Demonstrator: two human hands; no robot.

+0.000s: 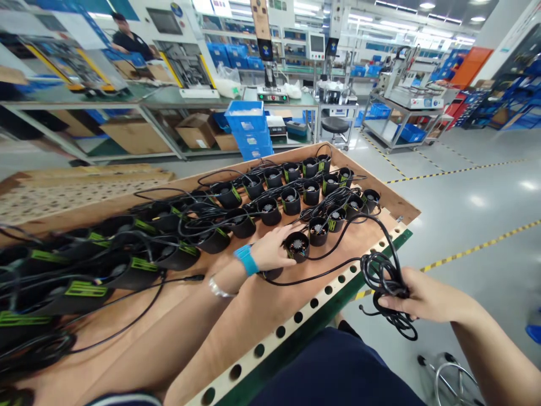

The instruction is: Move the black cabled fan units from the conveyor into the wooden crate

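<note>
My left hand [274, 249], with a blue band and a bracelet on its wrist, grips the near side of a black cylindrical housing [298, 247]. A finned grey part and small coloured wires show in the housing's open top. My right hand [412, 296] is closed around a coiled black cable [386, 276], held past the green table edge. One length of cable loops from the coil back to the housings. Another black housing [318, 231] stands just beyond the one at my left hand. Part of a further housing [273, 273] is hidden beneath my left hand.
Rows of similar housings with green labels and tangled cables fill the wooden tray [372, 183]. A strip with round holes [298, 317] runs along its near edge. Stacked blue bins [249, 129] stand behind. A wheeled stool base [454, 372] is at lower right. Another person [133, 42] sits far left.
</note>
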